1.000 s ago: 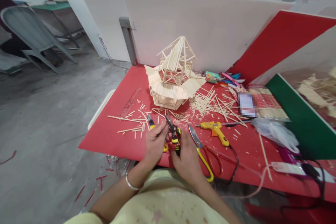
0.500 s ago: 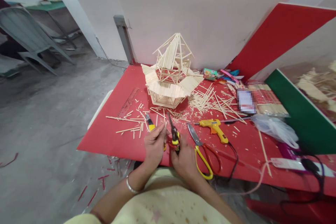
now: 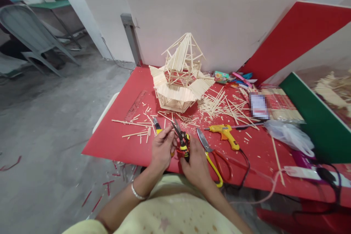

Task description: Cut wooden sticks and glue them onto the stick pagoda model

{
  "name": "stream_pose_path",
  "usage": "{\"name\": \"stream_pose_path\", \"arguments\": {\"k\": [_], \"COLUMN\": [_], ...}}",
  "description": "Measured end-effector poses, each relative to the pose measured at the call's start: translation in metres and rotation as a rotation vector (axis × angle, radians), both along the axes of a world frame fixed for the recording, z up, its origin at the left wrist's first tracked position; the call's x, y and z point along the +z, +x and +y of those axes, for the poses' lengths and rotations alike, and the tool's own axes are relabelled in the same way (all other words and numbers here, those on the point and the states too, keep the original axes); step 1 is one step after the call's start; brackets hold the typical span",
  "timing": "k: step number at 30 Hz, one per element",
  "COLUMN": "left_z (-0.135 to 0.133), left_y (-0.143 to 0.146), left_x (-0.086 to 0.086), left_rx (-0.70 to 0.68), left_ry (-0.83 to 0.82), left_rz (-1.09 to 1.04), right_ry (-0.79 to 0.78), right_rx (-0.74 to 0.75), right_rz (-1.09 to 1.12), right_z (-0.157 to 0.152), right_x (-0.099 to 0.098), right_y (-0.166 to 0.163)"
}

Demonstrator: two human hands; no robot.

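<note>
My right hand (image 3: 195, 162) is closed round the red and yellow handles of a small pair of cutters (image 3: 181, 139), whose dark jaws point away from me. My left hand (image 3: 162, 148) pinches a thin wooden stick (image 3: 172, 128) and holds it at the jaws. Both hands work at the near edge of the red table (image 3: 115, 142). Behind them stands a tiered stick house model (image 3: 181, 76).
Yellow-handled scissors (image 3: 212, 157) lie right of my right hand, with a yellow glue gun (image 3: 225, 133) beyond. A yellow knife (image 3: 157, 126), a red ruler (image 3: 135, 106) and loose sticks (image 3: 225, 106) lie around. White boards stand behind. A plastic bag (image 3: 287, 135) is at right.
My hands and the cutters stay at the same spot on the table edge. The view has shifted slightly; the left fingers have adjusted the stick at the jaws.
</note>
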State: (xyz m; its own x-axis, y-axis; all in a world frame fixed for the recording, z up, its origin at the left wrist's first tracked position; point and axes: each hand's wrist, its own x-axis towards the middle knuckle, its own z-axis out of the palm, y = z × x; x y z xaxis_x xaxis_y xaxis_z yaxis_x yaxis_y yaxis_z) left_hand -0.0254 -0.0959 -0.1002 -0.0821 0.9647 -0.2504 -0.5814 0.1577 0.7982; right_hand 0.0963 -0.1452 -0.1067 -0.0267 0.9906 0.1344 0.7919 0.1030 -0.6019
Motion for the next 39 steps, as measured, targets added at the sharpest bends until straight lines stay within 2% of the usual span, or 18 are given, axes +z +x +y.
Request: {"name": "stream_pose_path", "arguments": {"k": [8,15,18,21,26,34,36,39], "left_z": [-0.007,-0.011,-0.013,-0.015,-0.011,-0.001,0.003,0.008], "left_y": [0.002,0.0,-0.001,0.0,-0.001,-0.007,-0.008,-0.008], "left_x": [-0.006,-0.004,-0.005,-0.005,-0.001,0.015,0.02,0.025], "left_rx": [0.027,0.11,0.103,0.079,0.054,0.025,0.026,-0.007], "left_ry": [0.034,0.228,0.273,0.239,0.113,0.043,0.037,0.026], "left_rz": [0.111,0.328,0.387,0.336,0.123,0.04,0.016,-0.02], "right_ry": [-0.008,-0.044,-0.088,-0.147,-0.047,-0.139,-0.09,0.061], "right_rx": [0.0,0.006,-0.028,-0.062,-0.071,-0.175,-0.166,-0.106], "right_rz": [0.011,0.047,0.095,0.142,0.161,-0.31,-0.332,-0.163], "right_z": [-0.002,-0.006,-0.007,-0.008,-0.01,-0.014,-0.013,-0.006], "right_x": [0.004,0.009,0.008,0.005,0.001,0.006,0.005,0.012], "right_y": [-0.008,-0.014,-0.017,-0.018,-0.007,0.006,0.005,0.01]}}
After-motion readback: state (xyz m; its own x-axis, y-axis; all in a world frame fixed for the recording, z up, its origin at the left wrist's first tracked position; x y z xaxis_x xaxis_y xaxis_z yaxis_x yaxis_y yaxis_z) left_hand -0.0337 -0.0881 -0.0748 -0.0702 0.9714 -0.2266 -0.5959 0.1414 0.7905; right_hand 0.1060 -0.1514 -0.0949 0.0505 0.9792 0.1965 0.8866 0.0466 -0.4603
